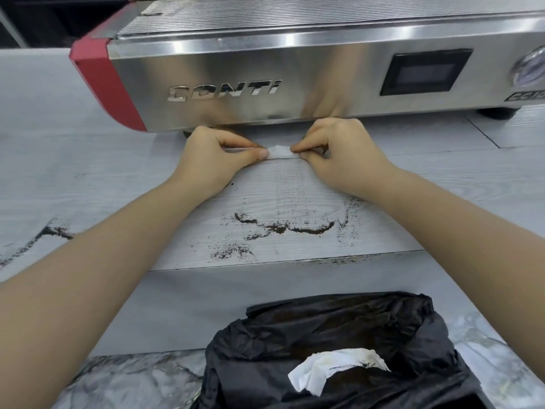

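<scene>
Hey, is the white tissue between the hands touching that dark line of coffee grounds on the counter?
Apart. The head view shows the white tissue with a stretch of counter between it and the line of coffee grounds.

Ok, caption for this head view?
Left hand and right hand pinch a small white folded tissue on the pale grey wood-grain counter before a steel espresso machine, dark coffee grounds nearer.

Your bare forearms reach forward and draw together. Your left hand [215, 156] and right hand [342, 149] sit knuckles-up, close together, each pinching one end of the white wad [280, 152] between thumb and forefinger.
</scene>
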Motion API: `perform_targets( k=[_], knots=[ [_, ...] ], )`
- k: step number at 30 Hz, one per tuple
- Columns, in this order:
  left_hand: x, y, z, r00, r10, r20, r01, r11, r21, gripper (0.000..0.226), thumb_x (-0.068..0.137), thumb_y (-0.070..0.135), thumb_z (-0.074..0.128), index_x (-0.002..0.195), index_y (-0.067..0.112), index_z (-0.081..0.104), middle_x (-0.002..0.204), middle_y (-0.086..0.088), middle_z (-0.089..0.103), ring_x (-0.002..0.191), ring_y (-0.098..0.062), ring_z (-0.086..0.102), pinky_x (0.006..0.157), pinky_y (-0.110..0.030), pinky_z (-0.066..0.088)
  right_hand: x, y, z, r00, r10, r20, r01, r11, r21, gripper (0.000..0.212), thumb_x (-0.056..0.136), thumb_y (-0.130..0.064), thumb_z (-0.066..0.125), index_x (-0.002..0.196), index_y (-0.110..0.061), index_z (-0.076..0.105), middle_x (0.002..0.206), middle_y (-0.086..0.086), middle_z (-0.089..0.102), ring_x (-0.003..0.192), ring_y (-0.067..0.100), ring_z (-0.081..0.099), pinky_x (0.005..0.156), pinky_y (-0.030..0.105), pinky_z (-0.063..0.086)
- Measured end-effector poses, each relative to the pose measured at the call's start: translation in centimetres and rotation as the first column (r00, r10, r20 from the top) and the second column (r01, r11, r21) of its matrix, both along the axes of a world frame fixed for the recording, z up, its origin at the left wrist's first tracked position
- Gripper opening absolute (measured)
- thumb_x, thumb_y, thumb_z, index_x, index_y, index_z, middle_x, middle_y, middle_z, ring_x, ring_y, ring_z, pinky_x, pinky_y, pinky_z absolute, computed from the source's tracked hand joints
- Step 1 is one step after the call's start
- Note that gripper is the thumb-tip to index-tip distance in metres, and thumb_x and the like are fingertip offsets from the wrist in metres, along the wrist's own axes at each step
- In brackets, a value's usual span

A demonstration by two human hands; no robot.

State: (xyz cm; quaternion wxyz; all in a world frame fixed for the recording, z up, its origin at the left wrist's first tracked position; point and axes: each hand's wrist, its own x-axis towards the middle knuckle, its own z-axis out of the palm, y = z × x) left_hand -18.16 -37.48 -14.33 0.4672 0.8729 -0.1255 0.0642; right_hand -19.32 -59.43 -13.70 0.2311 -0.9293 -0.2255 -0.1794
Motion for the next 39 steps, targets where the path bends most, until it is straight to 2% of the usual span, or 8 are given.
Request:
perform_targets(
  k=[3,10,15,22,28,31,33,39],
  knots=[
    [0.1,-0.7,0.0,0.997,0.076,-0.002,-0.076,0.997,0.0,0.012,0.077,0.03,0.084,0.086,0.024,0.08,0.08,0.014,0.073,0.068,0.01,0.062,0.068,-0.006,0.044,-0.3,0.2,0.1,1.0,-0.005,-0.009,0.005,1.0,-0.002,0.011,0.083,-0.015,0.069,0.088,-0.015,0.078,0.085,0.004,0.07,0.08,0.018,0.062,0.077,0.028,0.048],
    [0.1,-1.7,0.5,0.994,0.065,-0.088,-0.06,0.996,0.058,0.009,0.079,0.028,0.082,0.087,0.027,0.079,0.047,0.027,0.058,0.043,0.011,0.048,0.054,-0.021,0.036,-0.6,-0.1,0.6,0.994,-0.059,-0.095,0.064,0.997,0.052,0.011,0.08,-0.015,0.074,0.088,-0.02,0.079,0.07,-0.017,0.054,0.061,-0.003,0.048,0.065,0.004,0.035],
    [-1.4,-1.2,0.6,0.994,0.003,-0.113,0.007,0.996,0.089,0.007,0.073,0.038,0.084,0.079,0.038,0.079,0.081,0.021,0.075,0.095,-0.006,0.067,0.096,-0.042,0.052,-2.7,-0.5,0.9,0.99,-0.025,-0.139,0.028,0.999,0.019,0.013,0.079,-0.008,0.073,0.087,-0.018,0.078,0.074,-0.009,0.054,0.061,0.003,0.046,0.06,0.009,0.033],
    [-8.8,-0.6,0.6,0.998,-0.068,0.01,0.066,0.99,0.127,0.018,0.069,0.052,0.073,0.084,0.042,0.076,0.085,0.025,0.071,0.093,-0.002,0.061,0.098,-0.054,0.042,-9.7,-0.9,0.7,0.988,0.115,-0.101,-0.113,0.993,0.019,0.02,0.076,0.005,0.07,0.084,-0.012,0.078,0.073,0.005,0.062,0.072,0.02,0.058,0.066,0.029,0.042],
    [-11.0,-0.4,0.8,0.993,-0.119,-0.01,0.12,0.989,0.086,0.008,0.076,0.047,0.077,0.082,0.042,0.076,0.085,0.027,0.07,0.096,-0.002,0.058,0.099,-0.048,0.041,-11.4,-1.1,1.0,0.981,0.1,-0.165,-0.089,0.993,0.072,0.018,0.08,0.001,0.071,0.086,-0.015,0.078,0.077,-0.001,0.062,0.073,0.012,0.058,0.07,0.025,0.045],
    [-7.8,-1.0,1.1,0.999,0.01,-0.047,-0.012,0.999,-0.038,0.005,0.075,0.041,0.081,0.077,0.041,0.077,0.081,0.023,0.071,0.086,-0.001,0.061,0.089,-0.035,0.046,-8.3,-0.9,1.7,0.994,0.005,-0.107,0.009,0.991,0.131,0.015,0.079,-0.003,0.072,0.086,-0.015,0.078,0.079,-0.003,0.065,0.072,0.006,0.056,0.07,0.016,0.043],
    [-5.3,-1.6,1.0,0.994,0.108,-0.005,-0.108,0.994,-0.035,0.005,0.072,0.047,0.078,0.076,0.046,0.075,0.081,0.023,0.072,0.092,-0.006,0.063,0.096,-0.045,0.047,-5.6,-0.6,1.7,0.997,-0.058,-0.045,0.064,0.989,0.135,0.014,0.08,-0.005,0.071,0.086,-0.016,0.078,0.08,-0.002,0.068,0.073,0.007,0.057,0.071,0.016,0.042],
    [-0.7,-3.7,-0.2,0.917,0.392,0.065,-0.398,0.902,0.168,0.011,0.084,0.044,0.071,0.077,0.035,0.074,0.085,0.02,0.071,0.102,-0.011,0.058,0.091,-0.035,0.026,-0.3,0.5,-0.5,0.981,-0.188,0.037,0.187,0.982,0.035,0.022,0.082,-0.005,0.06,0.091,-0.015,0.077,0.092,0.004,0.074,0.089,0.026,0.065,0.08,0.038,0.054]
  ],
)
